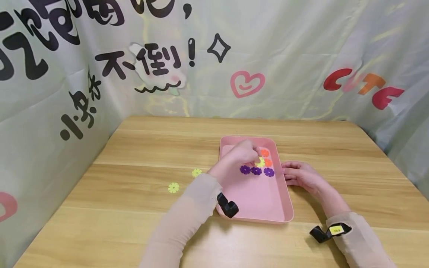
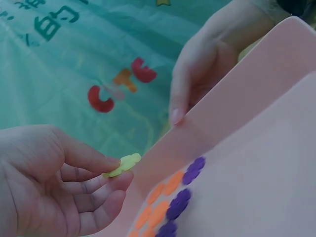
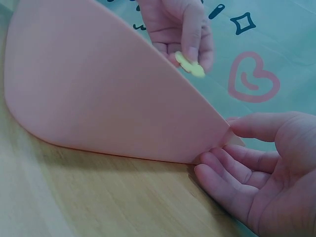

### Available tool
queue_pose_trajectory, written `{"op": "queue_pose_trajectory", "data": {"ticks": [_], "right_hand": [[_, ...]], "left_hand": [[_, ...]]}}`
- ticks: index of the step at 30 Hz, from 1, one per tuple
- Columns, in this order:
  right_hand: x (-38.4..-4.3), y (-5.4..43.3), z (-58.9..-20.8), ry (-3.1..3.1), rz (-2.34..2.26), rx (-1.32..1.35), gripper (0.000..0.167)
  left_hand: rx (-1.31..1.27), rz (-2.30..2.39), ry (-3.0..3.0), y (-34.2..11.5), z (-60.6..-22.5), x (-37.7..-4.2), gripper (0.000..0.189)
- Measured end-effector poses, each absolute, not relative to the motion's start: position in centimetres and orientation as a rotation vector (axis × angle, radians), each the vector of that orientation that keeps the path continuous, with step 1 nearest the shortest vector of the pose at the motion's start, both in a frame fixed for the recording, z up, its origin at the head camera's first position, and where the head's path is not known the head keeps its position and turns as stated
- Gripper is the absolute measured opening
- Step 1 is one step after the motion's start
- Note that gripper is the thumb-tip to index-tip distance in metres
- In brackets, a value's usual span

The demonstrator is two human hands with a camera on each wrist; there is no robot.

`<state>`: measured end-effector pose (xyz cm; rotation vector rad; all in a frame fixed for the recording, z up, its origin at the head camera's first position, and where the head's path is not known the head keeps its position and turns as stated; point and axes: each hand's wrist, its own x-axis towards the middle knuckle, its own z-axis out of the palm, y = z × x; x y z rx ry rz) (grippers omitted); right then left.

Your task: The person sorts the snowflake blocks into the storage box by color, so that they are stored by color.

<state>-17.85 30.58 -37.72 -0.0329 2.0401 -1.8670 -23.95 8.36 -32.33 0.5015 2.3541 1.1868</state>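
My left hand (image 1: 246,152) is over the far part of a pink tray (image 1: 254,201). Between thumb and fingertips it pinches a yellow flower-shaped disc (image 2: 122,165), held above the tray floor. Below it lie several orange flower discs (image 1: 264,153), partly hidden by the hand in the head view. Three purple flower discs (image 1: 256,171) form a row on the near side of the orange ones. My right hand (image 1: 303,176) rests against the tray's right wall from outside, its thumb at the rim and its loosely bent fingers (image 3: 222,182) lower on the wall.
Two more yellow flower discs (image 1: 173,187) lie on the wooden table (image 1: 134,216), left of the tray. Fabric printed with lettering and a pink heart (image 1: 247,84) hangs behind the table and along its sides. Black straps with small attachments sit on both sleeved wrists.
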Motion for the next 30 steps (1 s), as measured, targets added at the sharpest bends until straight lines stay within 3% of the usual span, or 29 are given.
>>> {"op": "queue_pose_trajectory", "data": {"ticks": [10, 18, 25, 30], "right_hand": [[-18.0, 30.6, -37.7, 2.017, -1.890, -0.068, 0.020], [-18.0, 30.8, -37.9, 2.051, -1.863, -0.082, 0.023], [-18.0, 30.9, -38.3, 2.047, -1.866, -0.067, 0.022], [-18.1, 30.9, -38.4, 2.040, -1.880, -0.068, 0.021]], "left_hand": [[0.489, 1.206, 2.293, 11.1, -33.5, -22.8, 0.005], [0.466, 1.118, 2.348, 12.0, -34.8, -22.4, 0.030], [0.316, 1.058, 2.383, 12.8, -35.8, -22.3, 0.010], [0.276, 1.035, 2.397, 13.3, -36.1, -22.3, 0.011]]}}
